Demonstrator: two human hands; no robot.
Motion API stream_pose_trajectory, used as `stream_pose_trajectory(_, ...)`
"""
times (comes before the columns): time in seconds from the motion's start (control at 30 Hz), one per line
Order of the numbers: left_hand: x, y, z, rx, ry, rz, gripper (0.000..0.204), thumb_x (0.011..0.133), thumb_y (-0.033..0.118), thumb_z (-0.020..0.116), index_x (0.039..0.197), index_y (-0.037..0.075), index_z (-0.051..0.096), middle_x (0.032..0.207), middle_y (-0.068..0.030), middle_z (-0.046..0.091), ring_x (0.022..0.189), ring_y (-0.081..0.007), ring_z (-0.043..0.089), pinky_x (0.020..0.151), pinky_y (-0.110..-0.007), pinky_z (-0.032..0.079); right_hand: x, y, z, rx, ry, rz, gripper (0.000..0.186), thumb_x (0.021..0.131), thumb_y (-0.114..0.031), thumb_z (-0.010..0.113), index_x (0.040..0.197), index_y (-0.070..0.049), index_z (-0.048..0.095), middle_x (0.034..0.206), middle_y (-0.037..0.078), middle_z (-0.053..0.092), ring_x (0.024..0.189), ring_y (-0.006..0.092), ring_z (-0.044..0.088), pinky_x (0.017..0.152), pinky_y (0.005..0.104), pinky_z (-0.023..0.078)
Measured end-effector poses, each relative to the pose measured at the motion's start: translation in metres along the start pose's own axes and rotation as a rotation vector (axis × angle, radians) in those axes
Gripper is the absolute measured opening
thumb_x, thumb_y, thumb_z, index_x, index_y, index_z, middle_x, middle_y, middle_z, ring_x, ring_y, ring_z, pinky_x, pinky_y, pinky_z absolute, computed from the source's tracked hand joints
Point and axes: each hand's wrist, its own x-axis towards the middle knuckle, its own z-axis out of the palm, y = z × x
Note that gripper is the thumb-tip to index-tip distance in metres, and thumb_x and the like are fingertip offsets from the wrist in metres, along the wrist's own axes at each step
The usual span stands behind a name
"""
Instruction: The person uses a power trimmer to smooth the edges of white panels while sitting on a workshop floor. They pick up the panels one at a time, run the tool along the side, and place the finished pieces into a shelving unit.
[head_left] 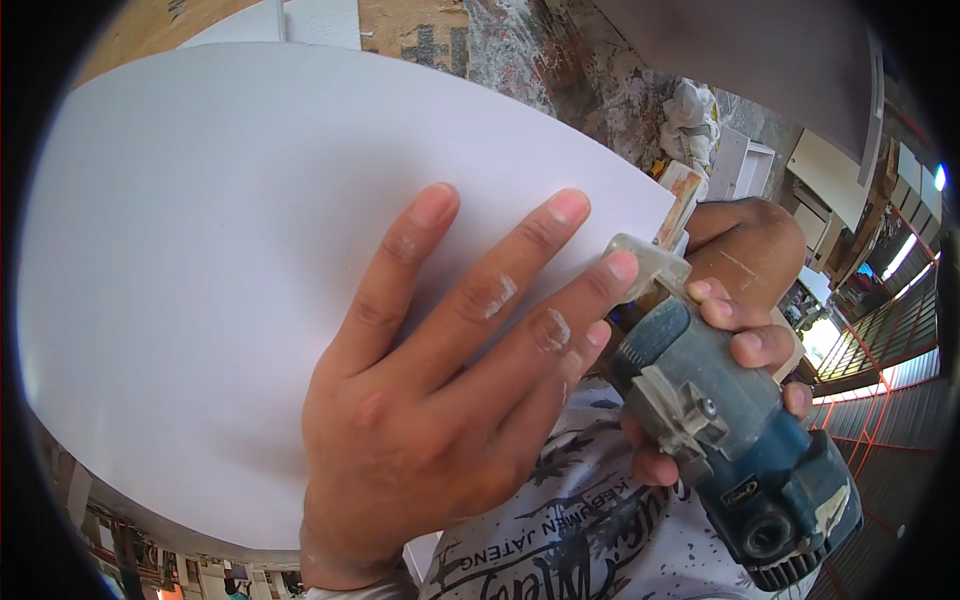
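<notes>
A large white board (180,230) fills the left and middle of the view. My left hand (430,390) lies palm down on it with fingers spread; one fingertip touches or overlaps the clear base plate (655,258) of a handheld trim router (735,450) at the board's right edge. My right hand (750,338) grips the router's dusty dark teal body, fingers wrapped round it and partly hidden behind it. The router lies tilted, its base toward the board. The cutter is hidden from view.
A bare knee (750,245) is beside the router, with my patterned clothing (530,500) below. A stained wooden piece (680,200) sits at the board's corner. White bundles (690,120), pale panels (820,170) and a metal-barred structure (880,330) stand beyond at the right.
</notes>
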Motion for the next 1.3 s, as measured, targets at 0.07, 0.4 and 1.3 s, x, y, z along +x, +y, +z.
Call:
stream_pose_trajectory(0.07,0.001,0.002,0.000,-0.003,0.000,-0.022,0.008,0.086,0.024,0.071,0.087,0.024,0.079,0.120,0.0089,0.077,0.131,-0.0216,0.063,0.124,-0.051,0.031,-0.001,0.006,0.003,0.025,0.025,-0.033,0.097,0.089,-0.050,0.079,0.156,-0.008,0.023,0.136,0.028,0.044,0.124,0.0461,0.055,0.105,0.0616,0.047)
stream_pose_trajectory(0.4,-0.001,0.000,0.007,0.065,0.083,0.008,0.012,0.089,0.027,0.068,0.096,0.030,0.078,0.126,0.0054,0.075,0.131,-0.0211,0.063,0.123,-0.046,0.032,0.011,0.011,-0.003,0.080,0.054,-0.023,0.107,0.081,-0.028,0.092,0.159,-0.011,0.020,0.138,0.028,0.048,0.126,0.0452,0.056,0.111,0.0582,0.046)
stream_pose_trajectory(1.3,0.000,0.000,0.033,0.175,0.325,0.016,0.012,0.084,0.027,0.076,0.095,0.027,0.080,0.120,0.0015,0.075,0.126,-0.0269,0.064,0.117,-0.045,0.035,0.028,-0.001,-0.013,-0.328,0.021,0.250,0.091,0.094,-0.066,0.063,0.154,-0.016,0.017,0.141,0.021,0.050,0.130,0.0383,0.059,0.109,0.0532,0.053)
